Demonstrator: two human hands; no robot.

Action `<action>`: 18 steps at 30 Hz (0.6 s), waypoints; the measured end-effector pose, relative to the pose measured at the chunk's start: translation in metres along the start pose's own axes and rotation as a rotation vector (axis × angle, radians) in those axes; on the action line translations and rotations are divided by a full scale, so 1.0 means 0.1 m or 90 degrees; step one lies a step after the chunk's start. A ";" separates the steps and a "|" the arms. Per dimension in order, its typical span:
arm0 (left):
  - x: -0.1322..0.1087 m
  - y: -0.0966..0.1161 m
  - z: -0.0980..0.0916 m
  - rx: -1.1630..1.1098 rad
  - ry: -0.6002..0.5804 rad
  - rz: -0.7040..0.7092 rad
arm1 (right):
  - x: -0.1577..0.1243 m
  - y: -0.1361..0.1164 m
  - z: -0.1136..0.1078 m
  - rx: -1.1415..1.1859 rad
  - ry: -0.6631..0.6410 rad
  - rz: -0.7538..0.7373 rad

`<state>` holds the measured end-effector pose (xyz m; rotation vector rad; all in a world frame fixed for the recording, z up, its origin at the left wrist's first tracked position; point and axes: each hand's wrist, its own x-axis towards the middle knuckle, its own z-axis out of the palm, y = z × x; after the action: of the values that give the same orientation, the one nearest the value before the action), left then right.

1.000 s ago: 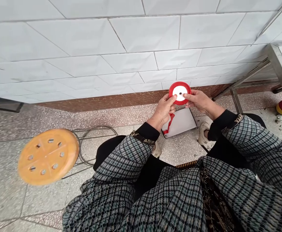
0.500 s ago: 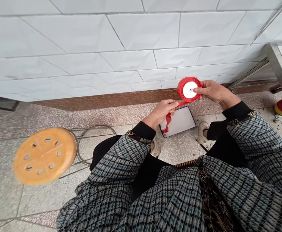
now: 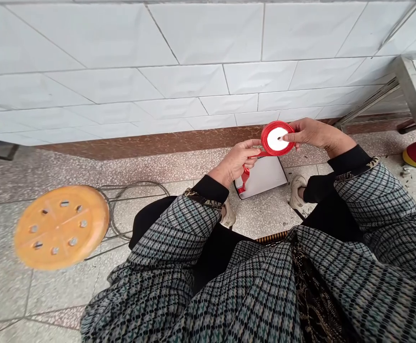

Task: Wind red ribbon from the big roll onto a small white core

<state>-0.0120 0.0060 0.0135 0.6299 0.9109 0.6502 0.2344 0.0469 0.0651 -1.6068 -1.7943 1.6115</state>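
My right hand (image 3: 310, 134) grips a roll of red ribbon (image 3: 264, 141) by its right side, thumb on the white core face and fingers behind. The roll's round face is turned towards me. Beside its lower left, my left hand (image 3: 239, 160) pinches the unwound ribbon, closed, with its fingertips close to the roll. A loose ribbon tail (image 3: 244, 178) hangs below that hand, over a shallow white tray with a dark edge (image 3: 265, 176) on the floor between my feet. The fingertips behind the roll are hidden.
An orange round stool (image 3: 61, 226) with holes and metal legs stands to the left. The tiled wall (image 3: 208, 38) rises just ahead. A metal-framed table (image 3: 413, 95) is at the right, with a red and yellow object (image 3: 415, 155) on the floor below it.
The left hand has come up closer to the roll, and the ribbon stretch between them is shorter. The roll sits slightly lower in view. The camera has tilted slightly.
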 end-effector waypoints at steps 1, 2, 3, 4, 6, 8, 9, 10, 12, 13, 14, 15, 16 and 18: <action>0.00 0.01 -0.01 -0.004 -0.014 -0.008 | -0.01 -0.02 0.00 -0.012 -0.015 0.005; -0.01 0.02 -0.02 -0.006 -0.032 -0.014 | -0.02 -0.04 0.00 -0.023 -0.033 0.010; -0.01 0.03 -0.02 -0.005 -0.055 -0.020 | -0.03 -0.06 0.00 -0.033 -0.051 0.016; -0.02 0.04 -0.03 0.000 -0.078 -0.023 | -0.04 -0.07 0.00 -0.041 -0.067 0.020; -0.04 0.05 -0.02 0.025 -0.114 -0.024 | -0.05 -0.08 0.00 -0.058 -0.089 0.027; -0.04 0.04 0.00 0.064 -0.119 -0.016 | -0.04 -0.08 0.00 -0.072 -0.104 0.028; -0.04 0.03 0.02 0.084 -0.109 -0.006 | -0.03 -0.07 0.00 -0.075 -0.112 0.027; -0.04 0.02 0.03 0.100 -0.093 0.007 | -0.01 -0.07 0.00 -0.073 -0.119 0.026; -0.03 0.00 0.07 0.110 -0.055 0.031 | 0.01 -0.05 0.01 -0.050 -0.117 0.025; -0.03 -0.01 0.08 0.101 -0.039 0.040 | 0.03 -0.05 0.03 -0.029 -0.103 0.025; -0.02 -0.01 0.09 0.084 -0.025 0.049 | 0.04 -0.04 0.05 -0.001 -0.081 0.024; -0.01 -0.01 0.10 0.061 -0.011 0.058 | 0.05 -0.04 0.09 0.030 -0.054 0.022; 0.00 -0.02 0.10 0.035 0.003 0.068 | 0.05 -0.03 0.14 0.065 -0.024 0.018; 0.03 -0.04 0.10 -0.020 0.034 0.096 | 0.07 0.00 0.29 0.144 0.032 0.008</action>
<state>-0.0008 0.0039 0.0141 0.6599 0.9069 0.8188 0.2098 0.0368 0.0519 -1.5433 -1.5185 1.6946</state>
